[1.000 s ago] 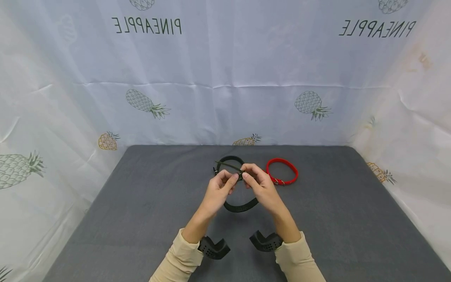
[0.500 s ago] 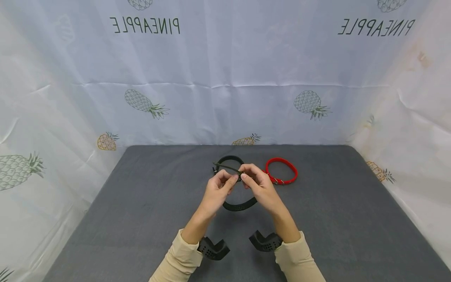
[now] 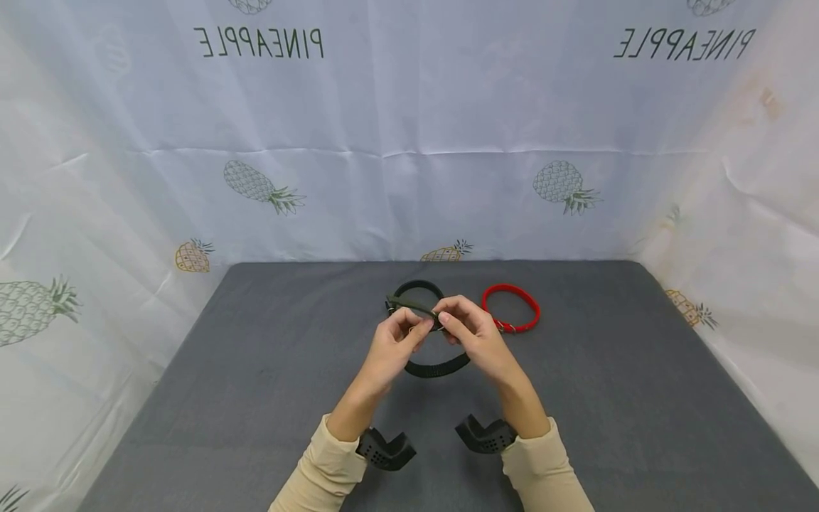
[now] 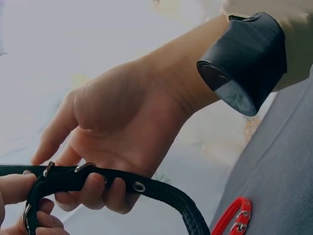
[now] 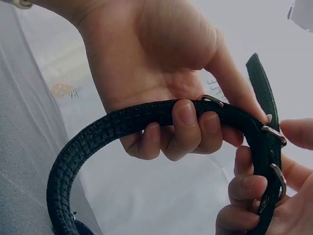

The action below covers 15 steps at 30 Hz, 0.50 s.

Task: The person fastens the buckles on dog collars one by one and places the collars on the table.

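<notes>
Both hands grip a dark green collar (image 3: 437,369), its loop hanging toward the person. My left hand (image 3: 394,345) and right hand (image 3: 476,334) meet at the buckle (image 5: 275,135), raised over the table. In the right wrist view, the strap's free end (image 5: 260,81) sticks out past the buckle, with both thumbs close to it. Curled fingers of the right hand hold the band by a metal ring (image 5: 213,100). In the left wrist view, left fingers curl round the band between a ring and an eyelet (image 4: 139,187).
Behind the hands a black collar (image 3: 419,284) lies looped on the grey table (image 3: 288,398). A red collar (image 3: 510,288) with a metal buckle lies to the right of it. Pineapple-printed curtains (image 3: 397,206) stand round the table's back and sides.
The strap's free end has turned and dipped slightly, showing more of its width. A metal ring now shows beside the left fingers. Both hands have stayed nearly in place.
</notes>
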Motion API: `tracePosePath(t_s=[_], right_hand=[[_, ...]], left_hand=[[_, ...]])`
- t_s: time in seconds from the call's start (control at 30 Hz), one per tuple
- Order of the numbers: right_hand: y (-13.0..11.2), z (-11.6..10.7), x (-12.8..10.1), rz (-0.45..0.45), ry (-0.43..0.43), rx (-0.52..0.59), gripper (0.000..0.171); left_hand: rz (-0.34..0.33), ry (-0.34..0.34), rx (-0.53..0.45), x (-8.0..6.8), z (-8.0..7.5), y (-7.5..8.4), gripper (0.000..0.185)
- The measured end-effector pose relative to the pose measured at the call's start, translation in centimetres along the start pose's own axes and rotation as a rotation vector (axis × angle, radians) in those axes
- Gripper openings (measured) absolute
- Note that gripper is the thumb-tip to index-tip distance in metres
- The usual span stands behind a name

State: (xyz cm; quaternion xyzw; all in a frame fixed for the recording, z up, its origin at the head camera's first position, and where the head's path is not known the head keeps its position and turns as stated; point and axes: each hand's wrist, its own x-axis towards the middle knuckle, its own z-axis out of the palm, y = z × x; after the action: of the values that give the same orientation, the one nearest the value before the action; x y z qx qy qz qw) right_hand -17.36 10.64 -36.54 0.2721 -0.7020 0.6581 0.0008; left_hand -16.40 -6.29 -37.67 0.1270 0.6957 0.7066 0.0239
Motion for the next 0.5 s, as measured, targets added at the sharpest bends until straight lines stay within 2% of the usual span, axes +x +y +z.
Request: tracePosePath(t_s=[0.33,0.5], right_hand=[[0.09,-0.03,-0.11,-0.053,0.005,-0.01,0.018],[0.18,0.06,-0.11,-0.081,0.007,-0.022,0.017]], left_hand=[[-0.033,-0.058,-0.019,-0.13,-0.6,0.3,0.016],[-0.014,-0.078,-0.037,-0.12,-0.91,0.25,0.012]])
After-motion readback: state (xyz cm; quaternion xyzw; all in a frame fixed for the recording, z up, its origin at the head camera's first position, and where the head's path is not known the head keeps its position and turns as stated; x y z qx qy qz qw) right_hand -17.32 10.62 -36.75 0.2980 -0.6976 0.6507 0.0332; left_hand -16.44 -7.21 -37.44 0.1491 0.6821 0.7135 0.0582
